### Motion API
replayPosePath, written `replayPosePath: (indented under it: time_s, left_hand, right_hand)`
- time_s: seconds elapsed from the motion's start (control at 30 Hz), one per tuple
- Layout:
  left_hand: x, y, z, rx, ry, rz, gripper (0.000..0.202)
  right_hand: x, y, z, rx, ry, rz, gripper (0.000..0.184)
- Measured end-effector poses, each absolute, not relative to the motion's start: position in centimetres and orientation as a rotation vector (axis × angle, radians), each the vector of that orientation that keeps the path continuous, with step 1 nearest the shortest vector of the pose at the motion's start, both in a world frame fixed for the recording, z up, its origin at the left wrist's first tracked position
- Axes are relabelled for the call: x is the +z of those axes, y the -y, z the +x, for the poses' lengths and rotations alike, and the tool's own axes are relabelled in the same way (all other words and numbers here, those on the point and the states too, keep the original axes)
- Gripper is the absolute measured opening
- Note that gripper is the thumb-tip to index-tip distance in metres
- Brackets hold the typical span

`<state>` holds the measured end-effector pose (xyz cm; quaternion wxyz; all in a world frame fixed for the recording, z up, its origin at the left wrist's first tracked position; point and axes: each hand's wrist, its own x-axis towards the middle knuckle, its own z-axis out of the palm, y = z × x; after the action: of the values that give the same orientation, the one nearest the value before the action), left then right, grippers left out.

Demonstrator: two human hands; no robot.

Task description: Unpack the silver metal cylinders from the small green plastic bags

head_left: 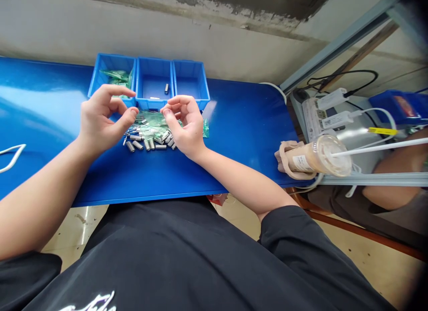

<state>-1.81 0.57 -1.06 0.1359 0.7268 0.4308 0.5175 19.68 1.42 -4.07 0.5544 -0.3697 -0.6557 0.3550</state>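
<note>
grip: left hand (100, 123) fingers curled, thumb and forefinger apart, empty as far as shows; right hand (185, 126) fingertips drawn toward thumb, cannot tell if pinching | metal pins (147, 144) and green bags (152, 120) heaped on tabletop (240, 137) beneath both hands | blue bins (154, 60) just far of heap | judgement: work low, one pin at a time, lest they roll

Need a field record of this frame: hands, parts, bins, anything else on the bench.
left hand: raised over the heap, thumb and forefinger apart, nothing seen in it
right hand: fingers curled over the heap; any held part too small to tell
metal cylinders: loose heap on blue table, between the hands
green bags: lying on the heap
left bin: more green bags
middle bin: two small metal pieces
right bin: next to middle bin
drink cup: table's right edge, straw in lid
co-worker's arm: far right
</note>
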Motion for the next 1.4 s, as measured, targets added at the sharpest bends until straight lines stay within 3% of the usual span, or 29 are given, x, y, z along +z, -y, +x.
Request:
replayPosePath:
  time_s: [0.3,1.13,1.4]
  left_hand:
    - [-0.61,-0.55,-1.6,1.389,-1.095,2.354,0.015]
    - [-0.84,-0.38,-1.63,1.449,-1.184,2.226,0.016]
    - [-0.64,-0.2,-1.39,1.444,-1.167,2.243,0.012]
  right_hand:
    - [-3.61,-1.05,19.87,0.861,1.554,-0.803,0.026]
    - [-3.39,-0.97,20.08,0.617,1.726,-0.908,0.028]
    - [-3.67,-1.02,19.91,0.754,1.621,-0.799,0.029]
